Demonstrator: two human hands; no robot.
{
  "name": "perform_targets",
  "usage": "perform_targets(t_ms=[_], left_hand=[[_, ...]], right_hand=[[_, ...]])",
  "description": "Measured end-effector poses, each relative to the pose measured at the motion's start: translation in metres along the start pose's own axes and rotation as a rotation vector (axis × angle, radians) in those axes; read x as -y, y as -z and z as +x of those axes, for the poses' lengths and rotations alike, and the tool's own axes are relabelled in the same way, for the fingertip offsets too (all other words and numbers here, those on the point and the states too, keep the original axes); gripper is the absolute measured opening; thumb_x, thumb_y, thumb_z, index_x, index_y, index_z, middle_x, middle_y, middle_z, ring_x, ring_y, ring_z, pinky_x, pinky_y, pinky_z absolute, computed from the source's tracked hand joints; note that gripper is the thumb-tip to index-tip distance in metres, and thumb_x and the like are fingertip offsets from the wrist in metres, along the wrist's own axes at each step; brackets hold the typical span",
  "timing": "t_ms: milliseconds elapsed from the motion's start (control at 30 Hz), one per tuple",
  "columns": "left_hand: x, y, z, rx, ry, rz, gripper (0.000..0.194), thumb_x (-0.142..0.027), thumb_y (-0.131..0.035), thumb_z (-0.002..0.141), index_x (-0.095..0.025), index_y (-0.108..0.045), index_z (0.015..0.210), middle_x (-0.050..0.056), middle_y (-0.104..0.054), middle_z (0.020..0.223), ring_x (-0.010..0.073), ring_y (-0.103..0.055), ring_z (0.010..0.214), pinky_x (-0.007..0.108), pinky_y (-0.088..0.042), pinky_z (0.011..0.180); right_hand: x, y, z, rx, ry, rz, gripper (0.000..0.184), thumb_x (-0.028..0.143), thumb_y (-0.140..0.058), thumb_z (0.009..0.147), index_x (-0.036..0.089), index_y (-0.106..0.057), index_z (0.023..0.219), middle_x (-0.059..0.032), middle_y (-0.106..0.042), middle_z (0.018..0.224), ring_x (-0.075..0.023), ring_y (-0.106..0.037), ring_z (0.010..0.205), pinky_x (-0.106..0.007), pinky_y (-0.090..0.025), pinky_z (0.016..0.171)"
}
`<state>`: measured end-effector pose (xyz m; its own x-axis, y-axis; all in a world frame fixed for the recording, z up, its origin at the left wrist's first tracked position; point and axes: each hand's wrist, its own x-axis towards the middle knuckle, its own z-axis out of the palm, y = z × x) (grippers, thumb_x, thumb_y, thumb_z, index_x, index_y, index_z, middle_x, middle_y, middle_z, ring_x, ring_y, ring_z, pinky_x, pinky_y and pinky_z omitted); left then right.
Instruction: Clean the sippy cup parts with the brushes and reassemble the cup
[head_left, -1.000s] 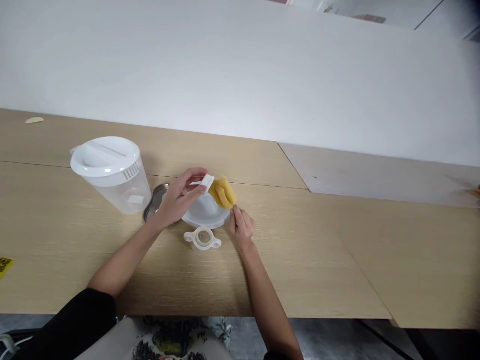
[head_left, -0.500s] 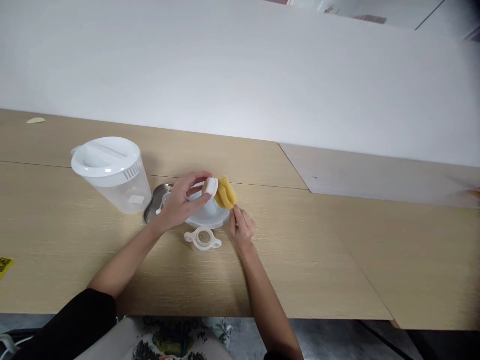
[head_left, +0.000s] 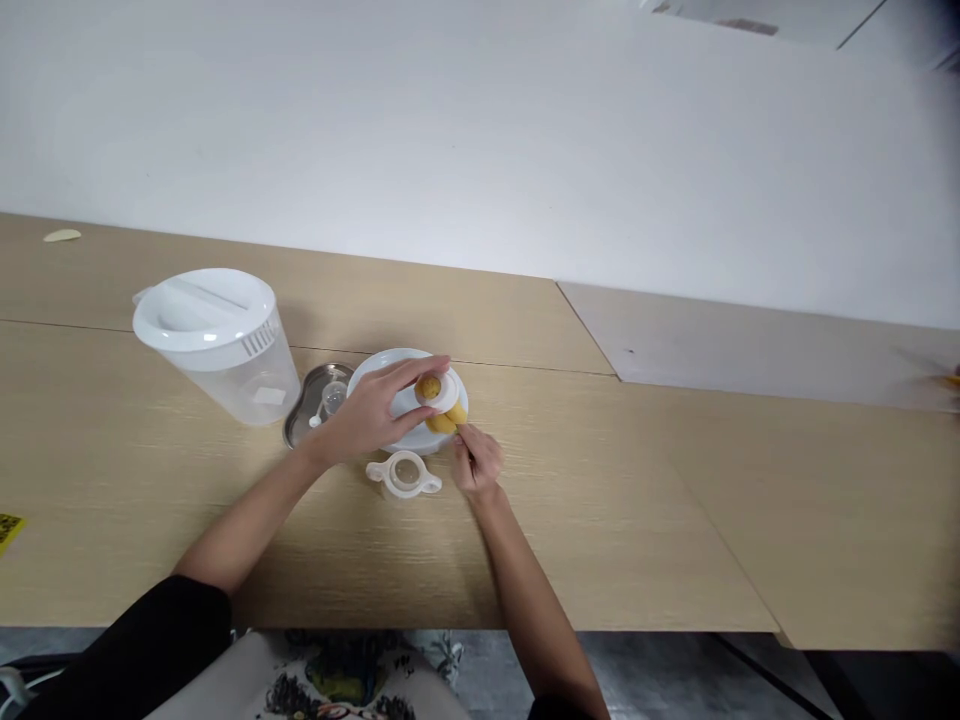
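My left hand (head_left: 367,417) grips a white plastic ring (head_left: 448,394) from above, over a white plate (head_left: 375,365). A yellow sponge-like piece (head_left: 442,423) passes through the ring, and a rounded yellow end (head_left: 428,388) shows in its opening. The fingertips of my right hand (head_left: 476,462) pinch the yellow piece at the ring's lower side. Both hands are close together above the plate, and my left fingers hide part of the ring.
A lidded clear plastic pitcher (head_left: 214,345) stands at left. Next to the plate are a steel tray (head_left: 311,427) holding a small clear bottle (head_left: 332,398), and a white two-handled ring (head_left: 405,475). The pale wooden table's front edge (head_left: 375,628) runs below.
The ring has tilted and shifted right, with less yellow material standing beyond it and a rounded end now showing in its opening. My left hand has moved right, uncovering more of the plate.
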<state>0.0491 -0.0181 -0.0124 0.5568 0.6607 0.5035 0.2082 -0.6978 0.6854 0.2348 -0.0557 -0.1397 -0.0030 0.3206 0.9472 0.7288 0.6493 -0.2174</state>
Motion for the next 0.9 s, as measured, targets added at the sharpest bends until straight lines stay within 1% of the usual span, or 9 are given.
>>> perform_targets(t_ms=[100, 167, 233, 333, 433, 533, 633, 767, 900], left_hand=[[0.001, 0.003, 0.001, 0.043, 0.033, -0.06, 0.047, -0.031, -0.062, 0.085, -0.027, -0.051, 0.131, 0.004, -0.057, 0.132, 0.0193, -0.057, 0.116, 0.033, -0.049, 0.099], [0.002, 0.005, 0.001, 0.061, 0.047, -0.092, 0.049, -0.031, -0.062, 0.084, -0.027, -0.05, 0.132, 0.003, -0.057, 0.132, 0.0192, -0.058, 0.115, 0.034, -0.048, 0.1], [0.002, 0.007, 0.002, 0.071, 0.059, -0.095, 0.049, -0.032, -0.062, 0.084, -0.028, -0.051, 0.131, 0.003, -0.057, 0.133, 0.0195, -0.058, 0.115, 0.035, -0.047, 0.101], [0.004, 0.009, 0.002, 0.091, 0.086, -0.097, 0.05, -0.032, -0.062, 0.084, -0.028, -0.05, 0.132, 0.004, -0.058, 0.131, 0.0204, -0.057, 0.116, 0.037, -0.046, 0.102], [0.007, 0.01, 0.002, 0.098, 0.093, -0.141, 0.052, -0.033, -0.062, 0.084, -0.027, -0.048, 0.134, 0.005, -0.059, 0.128, 0.021, -0.057, 0.116, 0.037, -0.046, 0.102], [0.012, 0.01, 0.003, 0.099, 0.076, -0.192, 0.052, -0.033, -0.062, 0.084, -0.027, -0.048, 0.134, 0.006, -0.059, 0.128, 0.0212, -0.056, 0.117, 0.038, -0.046, 0.102], [0.015, 0.009, 0.003, 0.104, 0.069, -0.219, 0.052, -0.031, -0.063, 0.083, -0.026, -0.049, 0.134, 0.007, -0.057, 0.13, 0.0208, -0.056, 0.117, 0.038, -0.046, 0.103], [0.016, 0.009, 0.003, 0.112, 0.073, -0.282, 0.055, -0.029, -0.065, 0.082, -0.026, -0.049, 0.134, 0.007, -0.057, 0.13, 0.0216, -0.055, 0.119, 0.039, -0.045, 0.105], [0.017, 0.007, 0.002, 0.149, 0.07, -0.375, 0.056, -0.027, -0.066, 0.081, -0.028, -0.049, 0.135, 0.008, -0.057, 0.13, 0.023, -0.053, 0.122, 0.042, -0.043, 0.106]], right_hand=[[0.001, 0.001, 0.003, 0.03, 0.003, -0.011, 0.02, 0.015, -0.05, 0.086, 0.013, -0.065, 0.099, -0.0061, -0.067, 0.064, -0.0153, -0.063, 0.053, -0.024, -0.047, 0.047], [0.001, 0.001, 0.004, 0.065, -0.019, -0.039, 0.013, 0.017, -0.054, 0.085, 0.014, -0.065, 0.092, -0.0035, -0.064, 0.057, -0.013, -0.059, 0.047, -0.023, -0.045, 0.045], [0.001, 0.001, 0.004, 0.087, -0.03, -0.07, 0.01, 0.017, -0.054, 0.086, 0.014, -0.064, 0.089, -0.0005, -0.06, 0.052, -0.0107, -0.054, 0.043, -0.021, -0.042, 0.044], [0.002, 0.0, 0.005, 0.137, -0.004, -0.118, 0.013, 0.015, -0.051, 0.089, 0.014, -0.063, 0.093, -0.0005, -0.06, 0.054, -0.0096, -0.053, 0.043, -0.021, -0.039, 0.044], [0.004, 0.0, 0.007, 0.192, 0.062, -0.188, 0.015, 0.016, -0.047, 0.093, 0.013, -0.059, 0.099, -0.0017, -0.063, 0.058, -0.0096, -0.054, 0.045, -0.021, -0.037, 0.045], [0.005, 0.001, 0.01, 0.205, 0.14, -0.263, 0.016, 0.017, -0.044, 0.095, 0.01, -0.056, 0.102, -0.0031, -0.064, 0.061, -0.0101, -0.055, 0.048, -0.023, -0.035, 0.046], [0.004, 0.003, 0.013, 0.222, 0.175, -0.312, 0.015, 0.014, -0.044, 0.095, 0.008, -0.055, 0.102, -0.0028, -0.062, 0.06, -0.0101, -0.054, 0.048, -0.024, -0.034, 0.046], [0.002, 0.006, 0.016, 0.248, 0.188, -0.335, 0.014, 0.012, -0.041, 0.095, 0.01, -0.054, 0.097, -0.0011, -0.059, 0.057, -0.0099, -0.051, 0.047, -0.024, -0.032, 0.047], [0.005, 0.005, 0.016, 0.261, 0.182, -0.3, 0.021, 0.012, -0.037, 0.096, 0.015, -0.051, 0.08, 0.0025, -0.05, 0.05, -0.0091, -0.045, 0.042, -0.026, -0.027, 0.045]])
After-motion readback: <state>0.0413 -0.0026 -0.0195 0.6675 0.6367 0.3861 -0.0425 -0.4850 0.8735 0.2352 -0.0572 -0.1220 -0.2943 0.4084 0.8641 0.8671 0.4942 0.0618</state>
